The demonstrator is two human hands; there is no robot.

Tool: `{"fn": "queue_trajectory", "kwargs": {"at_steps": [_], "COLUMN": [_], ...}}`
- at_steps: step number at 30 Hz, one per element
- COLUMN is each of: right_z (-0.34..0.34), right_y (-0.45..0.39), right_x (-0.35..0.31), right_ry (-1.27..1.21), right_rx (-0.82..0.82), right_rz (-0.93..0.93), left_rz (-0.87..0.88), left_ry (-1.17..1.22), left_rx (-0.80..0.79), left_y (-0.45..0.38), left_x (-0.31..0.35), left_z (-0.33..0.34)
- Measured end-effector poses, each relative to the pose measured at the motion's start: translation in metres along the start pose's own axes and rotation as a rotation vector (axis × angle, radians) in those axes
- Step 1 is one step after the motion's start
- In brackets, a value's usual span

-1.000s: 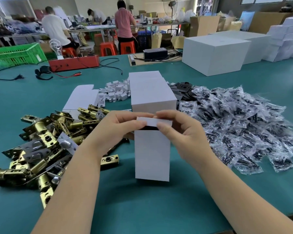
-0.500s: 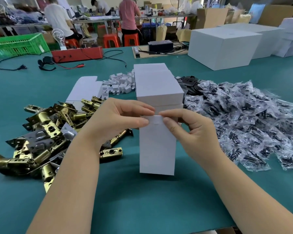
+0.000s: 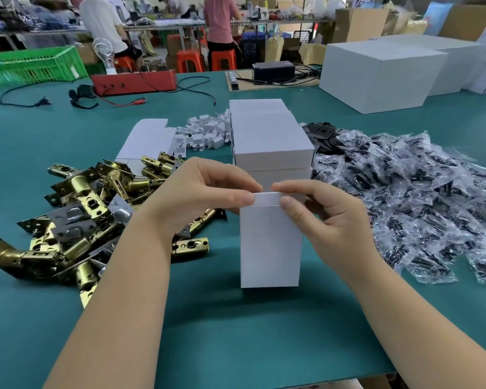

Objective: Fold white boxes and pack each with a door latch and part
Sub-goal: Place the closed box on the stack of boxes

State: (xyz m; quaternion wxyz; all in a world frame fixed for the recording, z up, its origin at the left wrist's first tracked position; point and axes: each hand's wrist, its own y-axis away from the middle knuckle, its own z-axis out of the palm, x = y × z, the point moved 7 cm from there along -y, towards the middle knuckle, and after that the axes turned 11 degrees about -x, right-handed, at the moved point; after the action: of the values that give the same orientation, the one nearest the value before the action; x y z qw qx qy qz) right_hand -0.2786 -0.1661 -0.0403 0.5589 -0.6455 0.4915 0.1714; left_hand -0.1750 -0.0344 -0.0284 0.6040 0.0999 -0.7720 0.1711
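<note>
While pinched at its top flap from both sides, small white box [image 3: 270, 245] standing upright on green desk [image 3: 236, 332] at frame centre. Left hand [image 3: 199, 197] and right hand [image 3: 323, 211]: fingers curled, thumb and forefinger tips closed on flap edge. Brass door latches [image 3: 79, 214] heaped at left; bagged parts [image 3: 410, 197] heaped at right; stacked closed white boxes [image 3: 270, 138] just behind.

Packing workshop: latch heaps [image 3: 90, 220], workers [image 3: 219, 21].

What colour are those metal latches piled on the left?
Mostly shiny brass-gold door latches, some silver; the head view shows them.
</note>
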Motion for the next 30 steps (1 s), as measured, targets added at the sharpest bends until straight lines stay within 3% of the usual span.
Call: {"fn": "queue_trajectory", "kwargs": {"at_steps": [9, 14, 19, 30], "right_z": [0.001, 0.004, 0.005, 0.009], "right_y": [-0.001, 0.002, 0.004, 0.002], "right_x": [-0.005, 0.007, 0.006, 0.008], "right_ry": [-0.031, -0.299, -0.319, -0.336], "right_rx": [-0.088, -0.135, -0.071, -0.143], "right_rz": [-0.072, 0.056, 0.013, -0.037], "left_rz": [-0.008, -0.008, -0.007, 0.069], "left_ry": [-0.103, -0.090, -0.074, -0.147], "left_rx": [-0.119, -0.128, -0.133, -0.118], "left_y": [0.001, 0.001, 0.000, -0.010], "left_x": [0.003, 0.002, -0.001, 0.008], "left_z": [0.006, 0.007, 0.006, 0.026]}}
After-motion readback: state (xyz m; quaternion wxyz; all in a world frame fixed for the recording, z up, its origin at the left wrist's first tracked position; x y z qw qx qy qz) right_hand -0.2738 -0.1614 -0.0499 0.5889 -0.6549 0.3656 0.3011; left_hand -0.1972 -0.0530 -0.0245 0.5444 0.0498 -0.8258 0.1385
